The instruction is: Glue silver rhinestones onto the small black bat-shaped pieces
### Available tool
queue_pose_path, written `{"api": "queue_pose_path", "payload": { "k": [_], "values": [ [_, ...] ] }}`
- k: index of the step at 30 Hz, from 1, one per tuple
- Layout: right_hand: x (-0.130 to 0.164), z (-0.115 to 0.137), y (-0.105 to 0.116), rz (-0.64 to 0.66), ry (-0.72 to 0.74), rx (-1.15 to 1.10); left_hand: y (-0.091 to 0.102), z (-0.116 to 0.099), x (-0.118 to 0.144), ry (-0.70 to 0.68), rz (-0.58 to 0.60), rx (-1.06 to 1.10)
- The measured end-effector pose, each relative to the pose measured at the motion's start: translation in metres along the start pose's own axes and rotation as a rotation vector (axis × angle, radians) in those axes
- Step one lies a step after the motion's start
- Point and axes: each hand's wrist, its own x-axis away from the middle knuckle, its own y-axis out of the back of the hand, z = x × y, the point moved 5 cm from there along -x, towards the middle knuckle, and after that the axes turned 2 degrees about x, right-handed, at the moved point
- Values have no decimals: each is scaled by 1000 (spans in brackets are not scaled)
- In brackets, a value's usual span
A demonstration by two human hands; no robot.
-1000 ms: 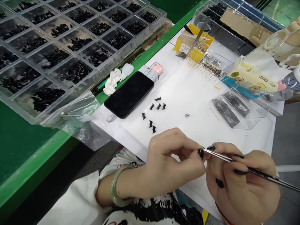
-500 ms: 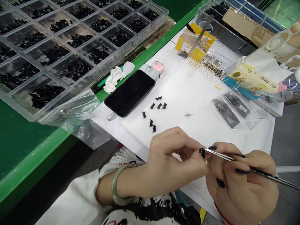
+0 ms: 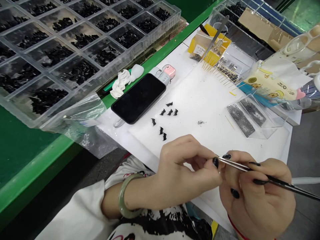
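Note:
My right hand (image 3: pixel 262 200) grips a pair of thin metal tweezers (image 3: pixel 236 164), dark along the handle, whose tips point left. My left hand (image 3: pixel 185 170) is closed in a pinch, thumb against forefinger, right at the tweezer tips. Whatever lies between those fingers is hidden. Beyond the hands, several small black bat-shaped pieces (image 3: pixel 161 130) lie on a white padded sheet (image 3: pixel 185 90). A little heap of tiny grey bits (image 3: pixel 200 122) sits on the same sheet. To its right is a clear box (image 3: pixel 265 130) with grey grains in its compartments.
A phone (image 3: pixel 138 98) rests on the table's left, by crumpled tissue (image 3: pixel 120 83). At upper left stands a large divided tray (image 3: pixel 147 43) of black pieces. Yellow-tipped sticks (image 3: pixel 220 75), a yellow box (image 3: pixel 195 46) and a printed tissue pack (image 3: pixel 272 80) line the far side.
The right hand and the tweezers have shifted very slightly, with the tweezers' angle a touch different. My left hand keeps its pinch at the tips. The black pieces lie as before.

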Motion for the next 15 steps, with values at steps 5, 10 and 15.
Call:
{"api": "queue_pose_path", "payload": {
  "k": [5,10,15],
  "values": [
    [0,-1,-1,0,-2,2,1,1,1,2,9,-5],
    [1,-4,2,23,1,-8,0,2,1,10,17,6],
    [2,-3,5,-10,7,-5,0,1,0,-5,-8,27]
  ]
}}
